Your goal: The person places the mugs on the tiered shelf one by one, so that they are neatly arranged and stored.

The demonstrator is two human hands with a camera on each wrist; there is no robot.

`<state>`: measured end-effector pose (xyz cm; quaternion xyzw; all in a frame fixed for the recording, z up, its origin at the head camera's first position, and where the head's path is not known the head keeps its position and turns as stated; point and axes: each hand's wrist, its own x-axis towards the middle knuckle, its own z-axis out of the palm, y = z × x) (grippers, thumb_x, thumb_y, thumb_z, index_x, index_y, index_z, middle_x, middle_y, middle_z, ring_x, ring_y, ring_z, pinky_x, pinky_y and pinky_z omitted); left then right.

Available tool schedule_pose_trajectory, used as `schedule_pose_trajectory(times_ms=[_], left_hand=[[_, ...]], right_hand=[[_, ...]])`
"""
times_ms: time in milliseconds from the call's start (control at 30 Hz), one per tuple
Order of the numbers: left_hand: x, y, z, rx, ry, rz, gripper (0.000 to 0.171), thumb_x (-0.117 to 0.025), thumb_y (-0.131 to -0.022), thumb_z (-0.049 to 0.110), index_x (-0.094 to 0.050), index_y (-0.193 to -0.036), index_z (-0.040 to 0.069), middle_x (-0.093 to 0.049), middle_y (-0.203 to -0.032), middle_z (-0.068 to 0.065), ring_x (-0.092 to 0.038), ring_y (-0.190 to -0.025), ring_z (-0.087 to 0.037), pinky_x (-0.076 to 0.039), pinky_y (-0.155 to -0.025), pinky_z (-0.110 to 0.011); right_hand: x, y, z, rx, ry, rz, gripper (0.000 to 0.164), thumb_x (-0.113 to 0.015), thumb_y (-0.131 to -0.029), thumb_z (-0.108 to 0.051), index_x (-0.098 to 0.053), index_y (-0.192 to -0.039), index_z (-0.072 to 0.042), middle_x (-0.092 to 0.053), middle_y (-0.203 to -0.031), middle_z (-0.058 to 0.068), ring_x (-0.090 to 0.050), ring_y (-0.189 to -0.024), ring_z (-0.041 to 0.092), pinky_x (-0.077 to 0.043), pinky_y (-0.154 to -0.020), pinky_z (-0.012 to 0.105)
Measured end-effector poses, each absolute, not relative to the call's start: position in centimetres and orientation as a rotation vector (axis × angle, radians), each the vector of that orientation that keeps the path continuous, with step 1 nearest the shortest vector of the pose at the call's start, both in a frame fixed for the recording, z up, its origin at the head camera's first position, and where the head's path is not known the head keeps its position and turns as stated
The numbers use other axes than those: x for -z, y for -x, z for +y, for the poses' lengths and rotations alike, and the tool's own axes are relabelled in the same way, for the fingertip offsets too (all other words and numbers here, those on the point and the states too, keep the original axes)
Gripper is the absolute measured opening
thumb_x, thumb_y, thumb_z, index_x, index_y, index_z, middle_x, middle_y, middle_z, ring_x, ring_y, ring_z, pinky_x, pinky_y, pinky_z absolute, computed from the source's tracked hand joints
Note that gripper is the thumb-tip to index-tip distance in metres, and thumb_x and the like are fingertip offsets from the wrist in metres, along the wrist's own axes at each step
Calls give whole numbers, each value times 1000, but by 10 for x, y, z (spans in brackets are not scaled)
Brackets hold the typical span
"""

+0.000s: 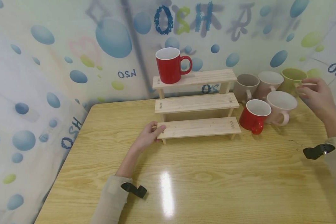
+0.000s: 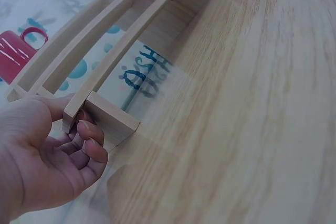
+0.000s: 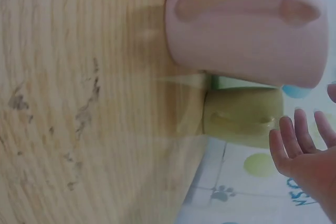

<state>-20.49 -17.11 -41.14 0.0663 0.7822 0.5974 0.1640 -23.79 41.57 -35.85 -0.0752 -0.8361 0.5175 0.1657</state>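
Note:
My left hand (image 1: 147,136) grips the left end of the lowest step of a three-step wooden rack (image 1: 198,128), thumb on top and fingers curled beneath, as the left wrist view shows. On the top step a red mug (image 1: 169,67) stands upright, its handle pointing right. My right hand (image 1: 317,96) is raised at the far right beside a yellow-green mug (image 1: 292,77). In the right wrist view its fingers are spread and slightly bent near that mug's rim, with the thumb apart from them.
Close to the rack's right side stand a second red mug (image 1: 252,116), a grey mug (image 1: 245,88), a pale pink mug (image 1: 266,87) and a wider pink mug (image 1: 280,109). A patterned wall covering (image 1: 114,77) rises behind the wooden table (image 1: 212,180).

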Motion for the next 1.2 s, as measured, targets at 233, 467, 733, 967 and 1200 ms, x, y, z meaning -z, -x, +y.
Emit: schedule_pose_trajectory(times_ms=[233,467,733,967,1200], left_hand=[[413,206,-172,-1712,-179,2225,38,-59,-104,37,-37,-111,6,-57,-87,-4,-38,-63,-15,-39,-62,-28],[413,206,-172,-1711,-190,2223,38,-59,-104,38,-36,-108,7,-56,-88,-4,-38,-64,-16,-39,-63,-29],[413,206,-173,-1705,-229,2226,39,-59,-104,38,-36,-107,7,-57,-88,-5,-38,-63,-16,-39,-63,-30],[413,206,-172,-1706,-221,2222,40,-59,-104,39,-35,-108,7,-57,-90,-5,-38,-64,-16,-39,-63,-30],[414,206,-171,-1710,-205,2225,39,-59,-104,38,-36,-108,7,-56,-85,-4,-39,-62,-16,-40,-62,-29]], right_hand=[[385,248,444,-1437,421,-2389,20,-59,-100,-29,-46,-111,-39,-45,-107,-17,-48,-86,-6,-42,-71,9],[389,245,438,-1424,520,-2363,18,-56,-100,-28,-44,-109,-37,-42,-106,-13,-43,-87,-4,-39,-74,9],[385,245,435,-1486,544,-2405,13,-56,-100,-33,-47,-108,-38,-43,-104,-21,-41,-92,-6,-35,-94,16],[384,247,436,-1541,559,-2428,19,-54,-101,-35,-51,-118,-42,-45,-102,-25,-40,-91,-5,-33,-87,18],[384,247,437,-1609,625,-2371,20,-56,-101,-35,-54,-119,-44,-44,-104,-25,-39,-92,-5,-32,-93,21]])
